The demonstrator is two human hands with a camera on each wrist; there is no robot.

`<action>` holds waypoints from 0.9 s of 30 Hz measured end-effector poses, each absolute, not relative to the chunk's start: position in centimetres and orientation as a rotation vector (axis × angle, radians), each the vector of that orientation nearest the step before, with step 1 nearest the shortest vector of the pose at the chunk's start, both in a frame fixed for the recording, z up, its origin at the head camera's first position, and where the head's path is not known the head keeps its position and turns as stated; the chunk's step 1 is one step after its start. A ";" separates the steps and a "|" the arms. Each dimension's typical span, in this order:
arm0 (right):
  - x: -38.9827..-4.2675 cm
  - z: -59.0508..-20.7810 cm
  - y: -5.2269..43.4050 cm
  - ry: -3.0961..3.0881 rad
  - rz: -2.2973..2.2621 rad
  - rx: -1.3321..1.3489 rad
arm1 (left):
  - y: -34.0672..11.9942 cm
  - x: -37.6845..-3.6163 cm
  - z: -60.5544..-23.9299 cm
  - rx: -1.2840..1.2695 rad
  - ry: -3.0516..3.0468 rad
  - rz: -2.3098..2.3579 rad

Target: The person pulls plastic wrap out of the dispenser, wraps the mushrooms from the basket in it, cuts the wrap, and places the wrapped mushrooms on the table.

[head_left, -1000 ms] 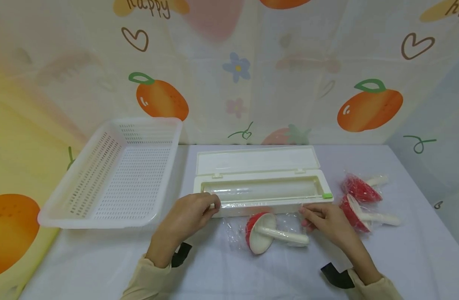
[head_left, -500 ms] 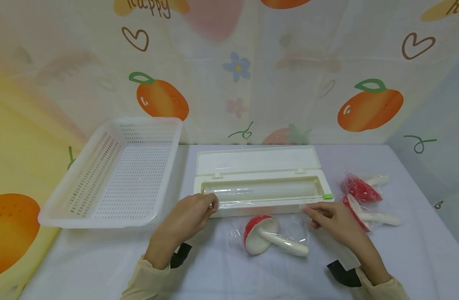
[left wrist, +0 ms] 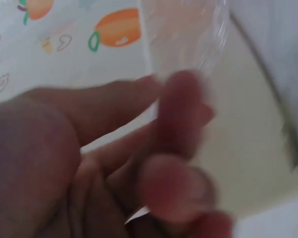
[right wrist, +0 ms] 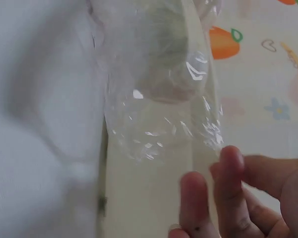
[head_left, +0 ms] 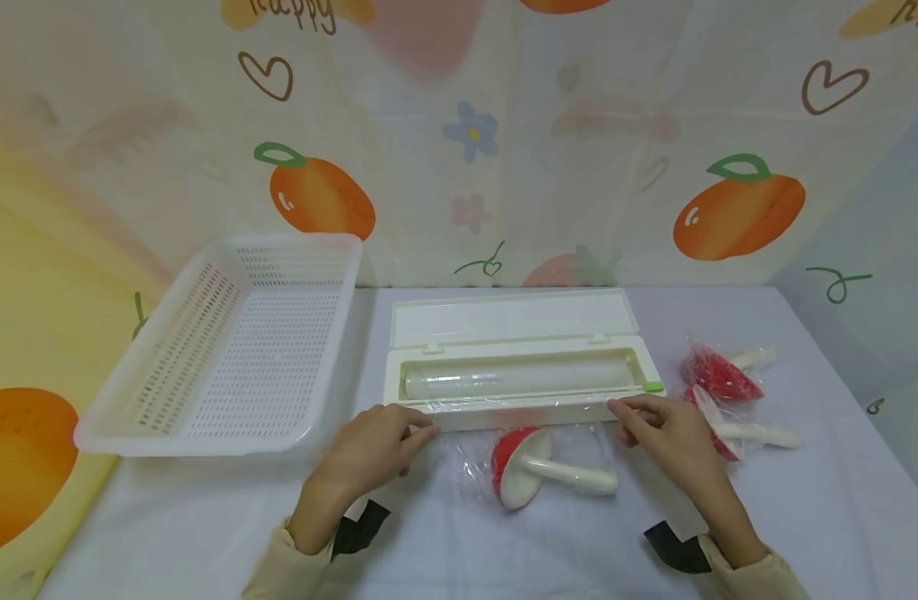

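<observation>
A cling film dispenser [head_left: 526, 414] lies lid-up on the table, its roll of clear film [head_left: 459, 383] visible inside. A loose end of cling film [right wrist: 164, 124] hangs over its front. My left hand [head_left: 372, 446] is at the front left corner, fingers loosely bent; they blur in the left wrist view, with film [left wrist: 213, 34] just beyond the fingertips. At the front right corner my right hand [head_left: 672, 433] pinches the film's edge between thumb and index finger. A red-capped toy mushroom [head_left: 522, 471] in clear wrap lies between the hands.
Two more wrapped toy mushrooms [head_left: 721, 375] lie at the right, close to my right hand. A white perforated basket [head_left: 335, 333] stands on the left. Behind the table hangs a printed cloth [head_left: 564, 192]. A green slider [head_left: 653, 387] sits on the dispenser's right end.
My left hand has come down slightly and its fingers have loosened from a pinch. My right hand shifted right, then back left a little. The middle mushroom rocked and turned back in its wrap.
</observation>
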State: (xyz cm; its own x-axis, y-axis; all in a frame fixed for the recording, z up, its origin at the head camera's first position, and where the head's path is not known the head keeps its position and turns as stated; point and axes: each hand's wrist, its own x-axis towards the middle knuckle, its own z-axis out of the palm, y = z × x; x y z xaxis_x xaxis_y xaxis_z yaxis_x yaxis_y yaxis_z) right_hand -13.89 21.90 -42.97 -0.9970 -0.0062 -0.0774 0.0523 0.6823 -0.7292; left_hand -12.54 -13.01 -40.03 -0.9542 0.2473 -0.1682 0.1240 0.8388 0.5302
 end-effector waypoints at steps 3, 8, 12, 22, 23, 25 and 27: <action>-13.8 -43.1 21.5 2.836 -1.258 0.070 | -12.2 -12.9 -41.0 0.215 2.837 0.857; -13.8 -43.2 21.6 2.839 -1.264 0.071 | -11.5 -13.2 -41.8 0.167 2.963 0.867; -13.9 -43.1 22.1 2.834 -1.261 0.012 | -12.0 -13.2 -41.5 0.185 2.905 0.942; -14.0 -42.7 23.9 2.868 -1.132 0.029 | -14.8 -14.0 -40.8 0.398 2.493 1.139; -14.0 -42.6 23.9 2.867 -1.133 0.023 | -15.0 -14.1 -40.7 0.406 2.484 1.130; -14.0 -42.6 23.7 2.859 -1.119 0.003 | -15.4 -14.1 -40.5 0.412 2.490 1.084; -14.0 -42.7 23.3 2.849 -1.103 -0.007 | -15.7 -14.0 -40.4 0.394 2.511 1.019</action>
State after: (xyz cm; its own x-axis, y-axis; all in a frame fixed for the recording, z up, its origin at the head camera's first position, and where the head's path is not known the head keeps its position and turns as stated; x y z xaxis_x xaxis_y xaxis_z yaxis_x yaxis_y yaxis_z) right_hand -13.96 23.28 -42.71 -0.9963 -0.0352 -0.0788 0.0271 0.7396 -0.6725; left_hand -14.03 -15.70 -40.42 -0.8801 0.3992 -0.2571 0.1071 0.6945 0.7115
